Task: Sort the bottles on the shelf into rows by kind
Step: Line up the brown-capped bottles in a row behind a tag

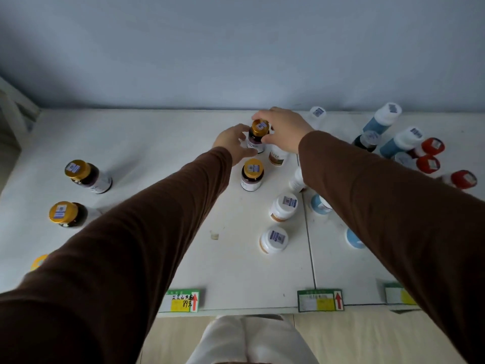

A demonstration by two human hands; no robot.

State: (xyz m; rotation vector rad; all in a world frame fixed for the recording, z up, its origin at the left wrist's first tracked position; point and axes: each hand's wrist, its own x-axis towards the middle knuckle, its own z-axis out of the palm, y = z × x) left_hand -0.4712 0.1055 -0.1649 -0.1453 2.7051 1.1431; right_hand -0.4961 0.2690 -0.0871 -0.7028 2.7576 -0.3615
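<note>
Gold-capped dark bottle [258, 136] at upper centre of frame, upright, long axis vertical, cap toward camera. Left hand [234, 144] curls round its body; right hand [282, 130] pinches at the cap. Second gold-capped bottle [252, 174] stands just below it. White shelf [157, 132] open at left of centre. White-capped bottles [284, 206] crowd lower right; red-capped bottles [430, 153] at far right.

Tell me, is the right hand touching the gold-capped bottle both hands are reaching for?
Touching. The head view shows the right hand with fingers curled round the gold cap of the bottle, no gap between them.
</note>
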